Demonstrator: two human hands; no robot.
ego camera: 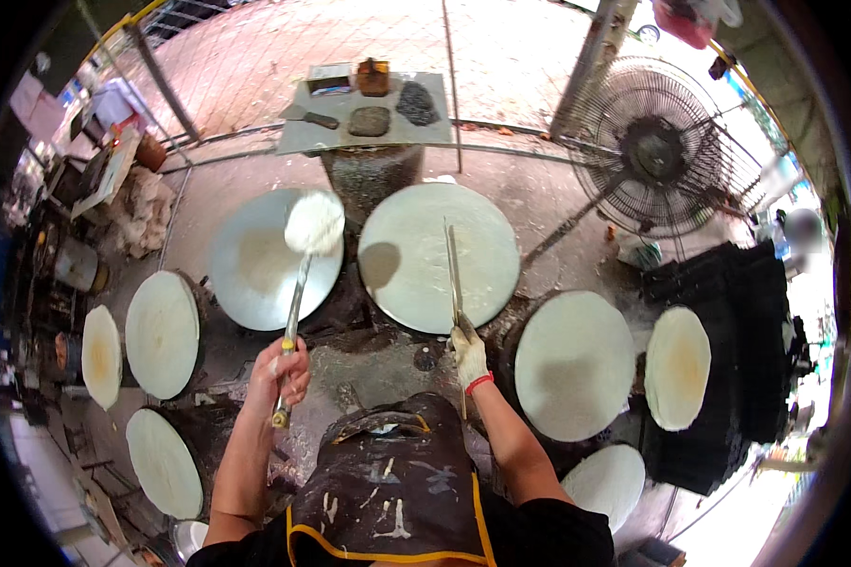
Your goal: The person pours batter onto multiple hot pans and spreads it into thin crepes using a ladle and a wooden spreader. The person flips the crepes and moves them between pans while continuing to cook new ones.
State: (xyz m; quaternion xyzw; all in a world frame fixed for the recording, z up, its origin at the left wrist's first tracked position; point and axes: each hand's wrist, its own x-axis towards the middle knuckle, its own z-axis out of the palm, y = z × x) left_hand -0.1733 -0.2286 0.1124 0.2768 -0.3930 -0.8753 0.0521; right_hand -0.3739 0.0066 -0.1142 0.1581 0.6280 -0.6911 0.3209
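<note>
My left hand (281, 377) grips the metal handle of a long tool (299, 294). A lump of white dough or thick batter (315, 223) covers its far end, above the left round griddle (237, 262). A brownish patch marks that griddle's otherwise bare surface. In a pale glove with a red band at the wrist, my right hand (470, 352) holds a long thin blade, perhaps a spatula (451, 273). The blade reaches over the right griddle, where a pale sheet of batter (411, 227) spreads almost to the rim. Whether it touches the sheet I cannot tell.
More griddles with pale sheets (574, 368) (162, 334) stand at both sides. Browned round sheets (677, 368) (102, 358) lie farther out. Behind is a board (294, 138) with a scraper (319, 120). A large fan (652, 149) stands right, near a dark stack (744, 354).
</note>
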